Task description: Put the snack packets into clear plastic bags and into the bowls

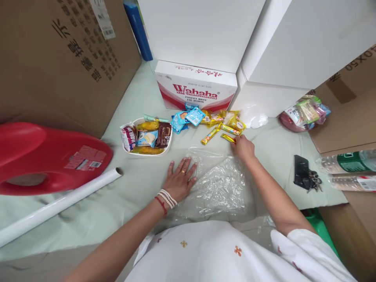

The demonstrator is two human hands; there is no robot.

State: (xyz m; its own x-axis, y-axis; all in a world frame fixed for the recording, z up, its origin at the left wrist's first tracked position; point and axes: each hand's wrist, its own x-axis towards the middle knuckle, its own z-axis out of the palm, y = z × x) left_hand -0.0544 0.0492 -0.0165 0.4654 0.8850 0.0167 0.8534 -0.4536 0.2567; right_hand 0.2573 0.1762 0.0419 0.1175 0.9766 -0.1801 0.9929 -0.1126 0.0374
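My left hand [179, 181] lies flat with fingers spread at the left edge of a clear plastic bag [219, 186]. At the bag's far right corner, my right hand [243, 148] is closed on the end of a small yellow snack stick [228, 138]. Two more yellow sticks [210, 135] lie just beyond it. Behind them are blue snack packets [195, 116] and yellow-wrapped snacks [236, 122]. To the left, a white tub [147, 155] holds several wrapped snacks, among them a brown cocoa packet [163, 135] and a purple one [129, 138].
A Wahaha water carton [196, 88] and white boxes [202, 31] stand at the back. On the left are a red jug [53, 156] and a white tube [61, 205]. Rightward lie a snack-filled bowl [289, 122], a phone [300, 168], keys [314, 182] and water bottles [349, 161].
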